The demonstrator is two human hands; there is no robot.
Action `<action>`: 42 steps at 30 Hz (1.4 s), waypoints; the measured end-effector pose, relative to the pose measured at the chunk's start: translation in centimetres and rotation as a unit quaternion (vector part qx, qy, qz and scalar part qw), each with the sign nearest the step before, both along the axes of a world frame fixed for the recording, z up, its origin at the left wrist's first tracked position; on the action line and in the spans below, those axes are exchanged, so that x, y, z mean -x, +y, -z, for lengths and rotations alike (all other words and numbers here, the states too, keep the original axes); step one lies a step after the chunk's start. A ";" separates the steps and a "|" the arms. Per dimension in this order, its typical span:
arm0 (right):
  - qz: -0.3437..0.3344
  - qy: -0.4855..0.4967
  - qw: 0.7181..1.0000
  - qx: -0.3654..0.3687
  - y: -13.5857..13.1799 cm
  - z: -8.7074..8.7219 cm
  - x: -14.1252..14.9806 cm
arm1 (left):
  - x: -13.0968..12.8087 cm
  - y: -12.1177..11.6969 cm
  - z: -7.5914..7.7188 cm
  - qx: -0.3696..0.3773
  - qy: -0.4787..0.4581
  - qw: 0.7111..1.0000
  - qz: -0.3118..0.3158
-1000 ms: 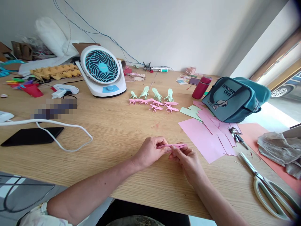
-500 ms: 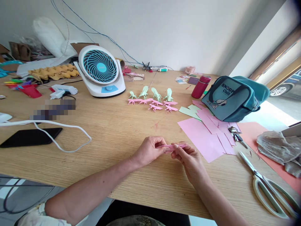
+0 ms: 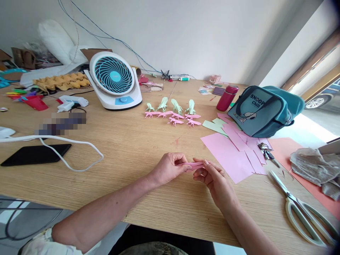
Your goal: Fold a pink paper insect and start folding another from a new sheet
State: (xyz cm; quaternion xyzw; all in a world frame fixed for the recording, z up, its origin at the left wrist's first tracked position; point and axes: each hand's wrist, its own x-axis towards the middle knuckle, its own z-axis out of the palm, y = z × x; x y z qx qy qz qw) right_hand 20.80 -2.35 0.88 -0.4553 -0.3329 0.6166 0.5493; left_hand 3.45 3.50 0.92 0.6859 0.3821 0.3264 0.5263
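Observation:
A narrow folded strip of pink paper (image 3: 195, 165) is held just above the front of the wooden table. My left hand (image 3: 170, 168) pinches its left end between thumb and fingers. On the right end, the thumb and fingertips of my right hand (image 3: 214, 177) close around the paper, hiding its tip. Beyond the hands stand several pink folded-paper insects (image 3: 175, 121), and behind them a row of pale green ones (image 3: 176, 106). A large pink sheet (image 3: 228, 156) lies to the right of my right hand.
Large scissors (image 3: 294, 203) lie at the right, near keys (image 3: 265, 150) and cut paper strips (image 3: 236, 137). A red flask (image 3: 227, 98) and a teal bag (image 3: 259, 111) stand behind. At the left are a fan (image 3: 115, 79), a black phone (image 3: 35, 154) and a white cable (image 3: 79, 140).
My right thumb and fingers have slid rightward along the folded pink strip toward its end, uncovering more of its middle. My left hand has stayed almost still, keeping its pinch.

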 end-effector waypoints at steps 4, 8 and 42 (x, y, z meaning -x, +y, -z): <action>0.006 0.025 1.000 -0.002 0.1 0.1 -0.5 | 0.1 0.1 0.1 0.002 0.001 1.000 0.007; 0.046 -0.016 0.999 0.005 0.5 0.3 -0.8 | 0.1 0.1 0.0 -0.006 0.011 1.000 -0.010; -0.094 -0.598 0.790 -0.097 -5.5 0.1 -2.8 | 1.7 -7.2 0.5 -0.487 0.219 0.834 0.140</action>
